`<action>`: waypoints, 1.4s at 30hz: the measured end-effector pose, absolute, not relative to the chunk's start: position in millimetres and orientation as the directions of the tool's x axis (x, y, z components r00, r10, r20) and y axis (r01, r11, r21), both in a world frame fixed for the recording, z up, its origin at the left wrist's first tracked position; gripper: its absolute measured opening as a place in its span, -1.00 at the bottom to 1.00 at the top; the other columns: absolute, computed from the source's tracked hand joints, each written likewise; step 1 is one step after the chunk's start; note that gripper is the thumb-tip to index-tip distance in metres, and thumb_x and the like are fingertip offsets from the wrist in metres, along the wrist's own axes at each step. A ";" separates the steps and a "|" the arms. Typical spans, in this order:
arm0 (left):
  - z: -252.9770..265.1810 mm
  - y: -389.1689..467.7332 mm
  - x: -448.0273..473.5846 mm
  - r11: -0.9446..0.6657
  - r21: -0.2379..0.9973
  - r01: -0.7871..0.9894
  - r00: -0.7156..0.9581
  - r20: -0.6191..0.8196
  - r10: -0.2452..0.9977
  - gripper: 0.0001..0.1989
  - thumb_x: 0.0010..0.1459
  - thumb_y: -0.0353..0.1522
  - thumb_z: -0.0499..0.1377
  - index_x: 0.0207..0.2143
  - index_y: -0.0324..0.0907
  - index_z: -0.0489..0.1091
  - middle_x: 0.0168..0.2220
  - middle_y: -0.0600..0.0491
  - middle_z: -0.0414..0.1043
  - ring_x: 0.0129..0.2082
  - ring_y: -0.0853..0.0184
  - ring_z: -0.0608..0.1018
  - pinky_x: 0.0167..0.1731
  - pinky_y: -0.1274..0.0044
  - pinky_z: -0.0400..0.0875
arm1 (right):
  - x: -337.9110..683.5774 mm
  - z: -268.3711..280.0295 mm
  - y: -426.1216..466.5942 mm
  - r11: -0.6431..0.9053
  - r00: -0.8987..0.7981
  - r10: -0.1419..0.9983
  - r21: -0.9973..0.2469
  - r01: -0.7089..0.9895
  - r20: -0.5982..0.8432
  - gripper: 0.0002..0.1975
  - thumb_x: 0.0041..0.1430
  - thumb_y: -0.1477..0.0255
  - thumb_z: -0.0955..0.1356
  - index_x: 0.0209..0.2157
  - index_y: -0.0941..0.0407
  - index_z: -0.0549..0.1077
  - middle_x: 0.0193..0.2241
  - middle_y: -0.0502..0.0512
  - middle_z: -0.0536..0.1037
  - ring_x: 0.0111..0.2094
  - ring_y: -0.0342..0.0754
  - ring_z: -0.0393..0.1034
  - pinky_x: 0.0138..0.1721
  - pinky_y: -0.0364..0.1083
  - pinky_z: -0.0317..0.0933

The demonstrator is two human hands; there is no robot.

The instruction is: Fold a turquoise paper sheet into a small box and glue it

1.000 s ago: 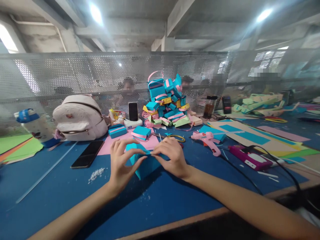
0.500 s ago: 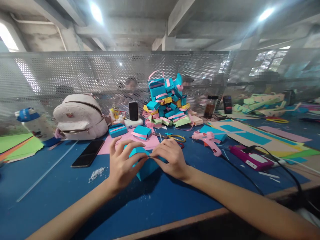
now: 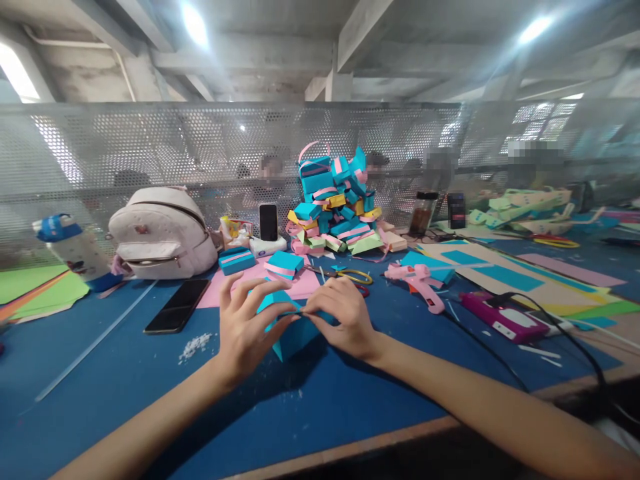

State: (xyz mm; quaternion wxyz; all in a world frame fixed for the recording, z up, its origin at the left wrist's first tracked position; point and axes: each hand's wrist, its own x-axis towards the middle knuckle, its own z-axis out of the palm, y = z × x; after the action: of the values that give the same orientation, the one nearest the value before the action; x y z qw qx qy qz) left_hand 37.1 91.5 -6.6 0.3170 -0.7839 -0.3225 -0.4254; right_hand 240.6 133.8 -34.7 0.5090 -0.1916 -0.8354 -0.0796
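Observation:
Between my hands, just above the blue tabletop, is a blue folded paper box. My left hand pinches its upper edge between thumb and forefinger, the other fingers curled loosely above. From the other side my right hand pinches the same edge, its fingertips meeting those of the left. The hands hide much of the box's top and right side. Behind them, two small blue paper boxes with pink bands, a left one and a right one, rest by a pink paper sheet.
A pink glue gun and a purple power strip with cords lie at right. Scissors are behind my right hand. At left are a phone, backpack and bottle. A pile of paper boxes stands behind.
My hands keep their pinch on the blue paper box, with only a slight shift of the fingertips. The whole view has drifted very slightly.

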 end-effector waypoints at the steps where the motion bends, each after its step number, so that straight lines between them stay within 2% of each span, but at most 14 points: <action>1: -6.7 91.9 36.9 -0.590 -0.233 0.773 0.440 0.867 0.235 -0.93 0.10 -0.29 0.34 -0.32 0.03 0.52 -0.13 0.10 0.59 -0.14 0.20 0.50 0.11 0.18 0.13 | 240.6 -34.8 133.6 0.913 -0.409 0.243 -0.065 0.402 0.880 -0.91 0.24 0.46 0.37 -0.37 0.08 0.45 -0.41 0.01 0.59 -0.35 -0.04 0.36 -0.25 0.00 0.08; 13: -3.7 89.9 37.7 -0.564 -0.287 0.774 0.479 0.849 0.225 -0.92 0.12 -0.38 0.31 -0.34 0.01 0.50 -0.16 0.12 0.60 -0.15 0.22 0.51 0.12 0.17 0.13 | 242.3 -34.0 134.5 0.905 -0.418 0.251 -0.059 0.421 0.873 -0.88 0.27 0.45 0.35 -0.38 0.10 0.45 -0.42 0.02 0.58 -0.36 -0.05 0.32 -0.26 0.00 0.06; 16: -1.0 88.4 37.4 -0.550 -0.343 0.761 0.521 0.829 0.204 -0.90 0.15 -0.42 0.28 -0.33 -0.01 0.49 -0.16 0.11 0.59 -0.17 0.21 0.50 0.10 0.19 0.14 | 242.9 -34.0 135.2 0.903 -0.427 0.242 -0.042 0.427 0.871 -0.89 0.27 0.45 0.35 -0.37 0.10 0.46 -0.43 0.01 0.57 -0.35 -0.06 0.32 -0.27 0.00 0.06; 20: 6.6 82.9 39.7 -0.518 -0.521 0.679 0.687 0.699 0.198 -0.85 0.25 -0.49 0.12 -0.31 -0.13 0.47 -0.28 0.03 0.56 -0.35 0.28 0.47 -0.20 0.37 0.27 | 244.0 -34.0 136.6 0.896 -0.456 0.214 0.012 0.443 0.864 -0.90 0.27 0.46 0.35 -0.36 0.11 0.46 -0.42 0.02 0.58 -0.36 -0.06 0.32 -0.28 0.00 0.05; 22: 11.1 78.8 42.7 -0.501 -0.594 0.630 0.755 0.618 0.217 -0.77 0.28 -0.52 0.04 -0.36 -0.18 0.45 -0.37 0.01 0.51 -0.43 0.30 0.43 -0.33 0.41 0.25 | 244.2 -33.7 136.7 0.890 -0.474 0.200 0.043 0.453 0.858 -0.90 0.28 0.47 0.34 -0.36 0.11 0.45 -0.42 0.02 0.57 -0.37 -0.06 0.32 -0.28 0.00 0.05; 24: 14.8 75.3 45.5 -0.490 -0.629 0.604 0.785 0.574 0.232 -0.73 0.29 -0.54 0.01 -0.43 -0.20 0.41 -0.43 0.01 0.47 -0.48 0.31 0.39 -0.38 0.42 0.23 | 244.0 -33.0 136.1 0.883 -0.484 0.185 0.072 0.465 0.855 -0.89 0.28 0.47 0.34 -0.37 0.12 0.45 -0.43 0.03 0.57 -0.37 -0.07 0.31 -0.29 0.00 0.05; 27: 17.8 73.6 45.9 -0.498 -0.651 0.573 0.812 0.536 0.233 -0.71 0.30 -0.53 -0.02 -0.45 -0.21 0.38 -0.48 0.04 0.41 -0.52 0.32 0.33 -0.43 0.41 0.19 | 243.6 -31.3 134.0 0.875 -0.492 0.165 0.104 0.473 0.855 -0.89 0.27 0.49 0.34 -0.38 0.12 0.44 -0.44 0.03 0.57 -0.37 -0.07 0.31 -0.29 -0.01 0.05; 31: 17.7 78.0 39.5 -0.544 -0.667 0.508 0.845 0.509 0.164 -0.72 0.32 -0.53 -0.03 -0.40 -0.22 0.39 -0.46 0.04 0.41 -0.52 0.33 0.32 -0.45 0.42 0.18 | 243.6 -29.4 131.3 0.885 -0.484 0.153 0.098 0.454 0.861 -0.90 0.27 0.50 0.35 -0.37 0.11 0.45 -0.43 0.02 0.57 -0.37 -0.07 0.32 -0.29 -0.01 0.05; 42: 8.7 91.3 26.6 -0.618 -0.617 0.487 0.807 0.589 0.048 -0.85 0.31 -0.49 0.06 -0.28 -0.26 0.42 -0.34 -0.02 0.55 -0.44 0.33 0.47 -0.40 0.42 0.28 | 244.4 -31.8 132.9 0.925 -0.439 0.159 0.022 0.380 0.884 -0.92 0.23 0.52 0.37 -0.36 0.09 0.44 -0.42 0.01 0.58 -0.37 -0.07 0.33 -0.28 0.00 0.05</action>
State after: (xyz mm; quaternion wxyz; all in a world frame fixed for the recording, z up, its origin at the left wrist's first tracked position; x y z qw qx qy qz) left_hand 26.6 91.3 8.7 0.4084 -0.8582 -0.1560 -0.2690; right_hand 244.4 132.9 -31.8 0.5047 -0.1602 -0.8412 -0.1092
